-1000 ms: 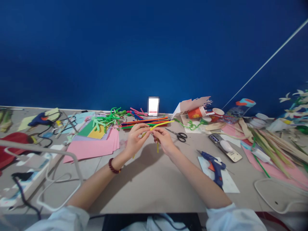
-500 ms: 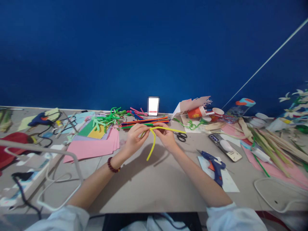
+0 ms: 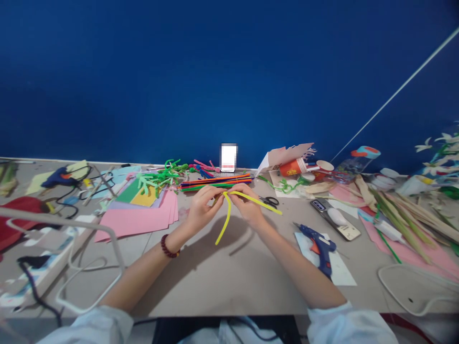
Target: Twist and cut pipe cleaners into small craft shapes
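Observation:
My left hand (image 3: 201, 210) and my right hand (image 3: 249, 206) meet above the middle of the grey table (image 3: 222, 277), both pinched on yellow pipe cleaners (image 3: 225, 220). The strands cross at my fingertips. One end hangs down toward me; another sticks out to the right over my right hand. A red bead bracelet (image 3: 168, 247) circles my left wrist. Just behind my hands lies a bundle of coloured pipe cleaners (image 3: 215, 182), with black scissors (image 3: 269, 201) to the right.
Pink and coloured paper sheets (image 3: 139, 210) lie at left, with green twisted pipe cleaners (image 3: 161, 177) on them. A blue glue gun (image 3: 319, 246) rests on white paper at right, beside a phone (image 3: 335, 220), paper cups (image 3: 294, 167) and long leaves (image 3: 405, 215). Another glue gun (image 3: 59, 177) and cables sit far left.
The yellow strands went from short and bunched between my fingers to crossed, with one long end now hanging down and another swung out to the right. My hands stayed in place.

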`<state>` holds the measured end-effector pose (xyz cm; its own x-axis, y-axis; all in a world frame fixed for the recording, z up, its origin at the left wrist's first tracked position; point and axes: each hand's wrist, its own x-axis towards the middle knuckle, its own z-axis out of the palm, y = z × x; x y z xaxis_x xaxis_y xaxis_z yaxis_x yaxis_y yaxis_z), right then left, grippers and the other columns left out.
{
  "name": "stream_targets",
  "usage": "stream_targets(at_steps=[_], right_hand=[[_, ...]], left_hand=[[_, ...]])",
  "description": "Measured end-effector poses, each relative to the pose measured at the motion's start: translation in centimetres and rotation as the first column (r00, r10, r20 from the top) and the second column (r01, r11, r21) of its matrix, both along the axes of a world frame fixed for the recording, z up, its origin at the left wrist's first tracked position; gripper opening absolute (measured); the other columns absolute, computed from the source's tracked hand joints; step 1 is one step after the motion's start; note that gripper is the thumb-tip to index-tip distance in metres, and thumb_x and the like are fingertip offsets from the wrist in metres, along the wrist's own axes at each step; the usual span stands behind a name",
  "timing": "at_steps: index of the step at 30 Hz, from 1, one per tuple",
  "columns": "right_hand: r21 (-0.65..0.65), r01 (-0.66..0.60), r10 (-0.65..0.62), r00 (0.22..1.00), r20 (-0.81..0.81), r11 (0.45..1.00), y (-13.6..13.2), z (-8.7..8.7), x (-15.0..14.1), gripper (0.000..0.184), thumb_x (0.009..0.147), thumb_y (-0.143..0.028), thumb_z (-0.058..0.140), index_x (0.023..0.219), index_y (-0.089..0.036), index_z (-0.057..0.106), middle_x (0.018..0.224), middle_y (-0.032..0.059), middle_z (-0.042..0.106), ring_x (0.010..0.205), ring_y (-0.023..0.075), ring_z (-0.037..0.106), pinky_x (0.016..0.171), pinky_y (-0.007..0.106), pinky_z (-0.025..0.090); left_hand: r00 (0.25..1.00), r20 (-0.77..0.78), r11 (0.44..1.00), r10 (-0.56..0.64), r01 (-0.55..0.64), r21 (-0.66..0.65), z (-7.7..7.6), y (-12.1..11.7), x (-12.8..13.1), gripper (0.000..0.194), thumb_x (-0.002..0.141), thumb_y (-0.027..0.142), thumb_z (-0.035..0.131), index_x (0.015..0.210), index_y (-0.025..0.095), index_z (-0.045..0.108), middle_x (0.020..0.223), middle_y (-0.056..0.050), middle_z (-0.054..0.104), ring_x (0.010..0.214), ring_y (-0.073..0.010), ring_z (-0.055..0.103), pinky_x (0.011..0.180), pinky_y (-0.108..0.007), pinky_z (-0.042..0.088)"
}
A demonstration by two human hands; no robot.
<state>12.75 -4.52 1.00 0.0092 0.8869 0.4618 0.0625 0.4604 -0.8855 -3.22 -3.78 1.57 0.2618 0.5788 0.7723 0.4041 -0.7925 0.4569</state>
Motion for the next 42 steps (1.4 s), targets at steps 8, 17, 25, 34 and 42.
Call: stream_targets(at_steps=[8, 17, 25, 34, 42], right_hand=[[-0.014, -0.004, 0.004, 1.000, 0.012, 1.000, -0.3, 0.3, -0.3, 0.011, 0.077, -0.034, 0.062, 0.075, -0.024, 0.067, 0.082, 0.0036, 0.062, 0.078, 0.0176, 0.057, 0.065, 0.029, 0.045], [-0.024, -0.033, 0.030, 0.995, -0.100, 0.999, -0.4, -0.5, -0.8, 0.008, 0.073, -0.032, 0.067, 0.074, -0.025, 0.069, 0.080, 0.0035, 0.063, 0.077, 0.0179, 0.058, 0.070, 0.031, 0.045], [0.066, -0.009, 0.015, 0.997, -0.080, 0.998, -0.6, -1.7, -1.0, 0.007, 0.071, -0.032, 0.071, 0.076, -0.026, 0.071, 0.084, 0.0043, 0.063, 0.079, 0.0184, 0.058, 0.067, 0.031, 0.044], [0.029, -0.042, 0.042, 0.999, 0.012, 0.999, 0.2, -0.1, 0.1, 0.013, 0.079, -0.033, 0.061, 0.081, -0.024, 0.069, 0.089, 0.0058, 0.062, 0.083, 0.0180, 0.058, 0.063, 0.029, 0.047], [-0.054, -0.112, 0.122, 0.966, 0.226, 0.992, -0.5, 2.2, 1.6, 0.014, 0.078, -0.034, 0.060, 0.074, -0.021, 0.060, 0.068, 0.0003, 0.057, 0.058, 0.0119, 0.048, 0.054, 0.025, 0.040]], left_hand=[[0.999, -0.038, 0.997, 0.034, -0.031, 0.067, 0.0, 0.0, 0.0, 0.011, 0.084, 0.016, 0.052, 0.089, 0.018, 0.062, 0.078, -0.004, 0.064, 0.073, -0.0141, 0.059, 0.066, -0.028, 0.050], [0.990, -0.101, 0.986, 0.094, -0.079, 0.145, 0.1, -0.2, -0.2, 0.009, 0.080, 0.013, 0.052, 0.080, 0.018, 0.059, 0.070, -0.003, 0.060, 0.068, -0.0140, 0.056, 0.063, -0.027, 0.047], [0.999, 0.002, 0.999, 0.038, -0.038, 0.025, 0.5, -0.9, 0.2, 0.007, 0.082, 0.014, 0.052, 0.079, 0.018, 0.057, 0.066, -0.001, 0.056, 0.063, -0.0126, 0.052, 0.060, -0.027, 0.046], [0.996, -0.051, 0.975, 0.079, -0.067, 0.211, -0.2, 0.3, -0.5, 0.013, 0.079, 0.009, 0.055, 0.087, 0.017, 0.060, 0.075, -0.004, 0.063, 0.070, -0.0132, 0.058, 0.065, -0.026, 0.049], [0.946, -0.153, 0.852, 0.285, -0.178, 0.492, -0.8, 1.4, -1.2, 0.016, 0.076, 0.010, 0.056, 0.088, 0.019, 0.062, 0.077, -0.004, 0.068, 0.069, -0.0142, 0.063, 0.064, -0.025, 0.049]])
